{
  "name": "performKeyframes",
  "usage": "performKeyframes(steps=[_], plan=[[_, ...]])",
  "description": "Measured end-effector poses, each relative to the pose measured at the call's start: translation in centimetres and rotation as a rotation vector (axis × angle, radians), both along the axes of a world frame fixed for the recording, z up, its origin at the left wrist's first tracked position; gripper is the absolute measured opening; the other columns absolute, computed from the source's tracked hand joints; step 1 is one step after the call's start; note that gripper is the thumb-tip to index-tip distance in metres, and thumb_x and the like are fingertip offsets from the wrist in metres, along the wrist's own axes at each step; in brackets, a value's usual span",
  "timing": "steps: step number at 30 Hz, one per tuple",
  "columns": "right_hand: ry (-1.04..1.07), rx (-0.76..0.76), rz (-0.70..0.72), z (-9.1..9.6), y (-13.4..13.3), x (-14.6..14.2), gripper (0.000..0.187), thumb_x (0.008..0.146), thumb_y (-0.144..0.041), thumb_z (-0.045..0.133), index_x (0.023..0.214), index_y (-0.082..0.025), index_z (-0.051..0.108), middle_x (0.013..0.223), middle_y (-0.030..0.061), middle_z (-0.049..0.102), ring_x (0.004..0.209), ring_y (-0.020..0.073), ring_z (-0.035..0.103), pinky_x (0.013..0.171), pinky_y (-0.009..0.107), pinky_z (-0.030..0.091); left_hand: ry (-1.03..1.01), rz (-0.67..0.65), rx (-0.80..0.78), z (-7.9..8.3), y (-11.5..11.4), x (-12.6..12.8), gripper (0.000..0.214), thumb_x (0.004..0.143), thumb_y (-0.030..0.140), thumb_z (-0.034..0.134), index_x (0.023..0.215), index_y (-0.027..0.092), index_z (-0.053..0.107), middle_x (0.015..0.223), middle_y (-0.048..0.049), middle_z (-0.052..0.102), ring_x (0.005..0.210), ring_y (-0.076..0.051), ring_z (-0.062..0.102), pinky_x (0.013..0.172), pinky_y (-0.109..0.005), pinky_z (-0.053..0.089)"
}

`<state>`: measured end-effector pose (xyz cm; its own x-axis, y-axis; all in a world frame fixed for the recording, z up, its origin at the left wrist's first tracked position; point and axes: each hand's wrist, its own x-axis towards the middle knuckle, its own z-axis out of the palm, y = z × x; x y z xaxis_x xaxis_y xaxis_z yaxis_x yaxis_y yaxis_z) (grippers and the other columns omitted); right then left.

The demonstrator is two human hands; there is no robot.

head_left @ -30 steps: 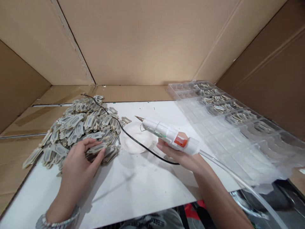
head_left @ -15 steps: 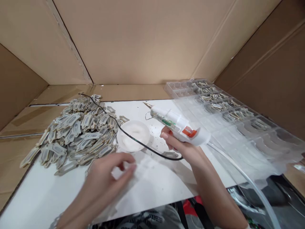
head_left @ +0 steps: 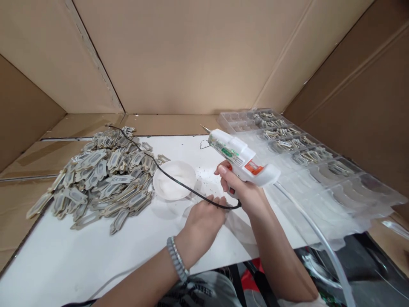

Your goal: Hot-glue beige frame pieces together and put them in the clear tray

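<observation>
My right hand (head_left: 244, 187) is wrapped round the handle of a white hot glue gun (head_left: 234, 149) with an orange inset and a metal nozzle, pointing up and left. A clear tube (head_left: 316, 228) runs from its rear, and a black cord (head_left: 188, 186) from its handle. Below the gun, my left hand (head_left: 206, 221) rests low over the white table, fingers curled down and together. What lies under those fingers is hidden. Left of the hands stands a round white dish (head_left: 174, 181). Beyond it is a heap of flat, elongated grey-and-beige pieces (head_left: 105, 175).
A clear compartment tray (head_left: 319, 179) on the right holds metal-looking pieces in several sections. Cardboard walls (head_left: 191, 55) enclose the back and sides. Small specks and a thin wire loop (head_left: 203, 145) lie on the white tabletop (head_left: 57, 256). The cord crosses above the dish.
My left hand has moved right, from in front of the heap to beneath the glue gun, covering where a flat piece lay. The glue gun has shifted slightly right and up.
</observation>
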<state>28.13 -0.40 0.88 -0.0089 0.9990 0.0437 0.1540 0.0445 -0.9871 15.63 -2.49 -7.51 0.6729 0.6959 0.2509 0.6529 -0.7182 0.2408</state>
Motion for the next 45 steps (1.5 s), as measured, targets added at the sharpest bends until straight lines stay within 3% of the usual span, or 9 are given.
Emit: performKeyframes(steps=[3,7,12,16,20,24,27,39,45], plan=[[0.006,0.001,-0.018,0.0,0.1,0.0,0.038,0.084,-0.058,0.067,0.077,-0.021,0.059,0.052,-0.0053,0.049,0.050,0.0118,0.045,0.052,0.026,0.038,0.022,0.002,0.048,0.7,-0.9,-0.6,0.028,0.085,-0.002,0.053,0.107,0.012,0.065,0.099,-0.0132,0.076,0.086,-0.025,0.075,0.076,-0.036,0.063],[0.016,0.011,-0.047,0.1,0.1,-0.2,0.037,0.084,-0.056,0.067,0.076,-0.021,0.058,0.052,-0.0056,0.049,0.051,0.0114,0.045,0.053,0.026,0.038,-0.045,-0.039,0.113,3.2,-2.8,-3.5,0.026,0.084,0.002,0.054,0.102,0.017,0.064,0.081,-0.0036,0.074,0.072,-0.020,0.072,0.065,-0.031,0.062],[0.007,0.036,0.025,0.2,0.1,-0.4,0.036,0.084,-0.055,0.065,0.073,-0.021,0.056,0.053,-0.0058,0.047,0.048,0.0105,0.043,0.051,0.025,0.038,-0.260,0.089,0.310,7.2,-2.9,-8.5,0.015,0.094,0.012,0.054,0.096,0.020,0.066,0.092,-0.0027,0.077,0.083,-0.015,0.075,0.086,-0.027,0.062],[-0.108,0.095,0.154,0.2,0.0,-0.7,0.034,0.083,-0.050,0.065,0.069,-0.022,0.053,0.054,-0.0044,0.048,0.048,0.0108,0.044,0.049,0.025,0.038,-0.240,0.261,0.550,8.9,-1.5,-12.0,0.008,0.092,0.016,0.065,0.093,0.024,0.067,0.093,0.0018,0.079,0.080,-0.015,0.076,0.086,-0.028,0.062],[-0.229,0.182,0.244,-0.3,-0.3,-1.3,0.028,0.083,-0.040,0.065,0.068,-0.022,0.051,0.064,-0.0008,0.055,0.057,0.0133,0.052,0.052,0.026,0.040,-0.243,0.321,0.683,9.3,-0.6,-14.1,0.006,0.089,0.022,0.070,0.094,0.025,0.068,0.095,0.0007,0.080,0.080,-0.019,0.076,0.082,-0.034,0.064],[-0.199,0.376,0.367,-0.8,-0.4,-1.8,0.025,0.084,-0.030,0.066,0.069,-0.022,0.048,0.067,-0.0005,0.055,0.059,0.0138,0.053,0.054,0.026,0.041,-0.227,0.391,0.649,9.9,-0.2,-14.7,0.007,0.090,0.020,0.067,0.091,0.027,0.071,0.096,0.0000,0.080,0.084,-0.020,0.076,0.084,-0.037,0.063],[-0.219,0.471,0.432,-1.0,-0.3,-2.0,0.023,0.083,-0.018,0.064,0.067,-0.021,0.047,0.067,-0.0021,0.052,0.057,0.0111,0.049,0.053,0.024,0.039,-0.197,0.341,0.703,10.2,0.0,-15.0,0.009,0.085,0.018,0.072,0.092,0.023,0.070,0.093,-0.0025,0.080,0.081,-0.020,0.075,0.077,-0.036,0.063],[-0.267,0.378,0.466,-1.7,-1.0,-2.2,0.027,0.084,-0.008,0.061,0.066,-0.019,0.046,0.073,-0.0027,0.051,0.060,0.0095,0.048,0.054,0.023,0.035,-0.241,0.276,0.723,9.3,0.4,-15.5,0.018,0.077,0.013,0.080,0.091,0.021,0.071,0.092,-0.0047,0.079,0.080,-0.021,0.073,0.079,-0.036,0.061],[-0.239,0.377,0.473,-2.2,-0.9,-2.2,0.025,0.086,-0.007,0.063,0.068,-0.019,0.049,0.075,-0.0031,0.052,0.062,0.0085,0.049,0.055,0.021,0.035,-0.197,0.272,0.711,9.4,0.1,-15.5,0.021,0.079,0.010,0.077,0.096,0.020,0.070,0.092,-0.0083,0.078,0.083,-0.024,0.072,0.079,-0.043,0.062]])
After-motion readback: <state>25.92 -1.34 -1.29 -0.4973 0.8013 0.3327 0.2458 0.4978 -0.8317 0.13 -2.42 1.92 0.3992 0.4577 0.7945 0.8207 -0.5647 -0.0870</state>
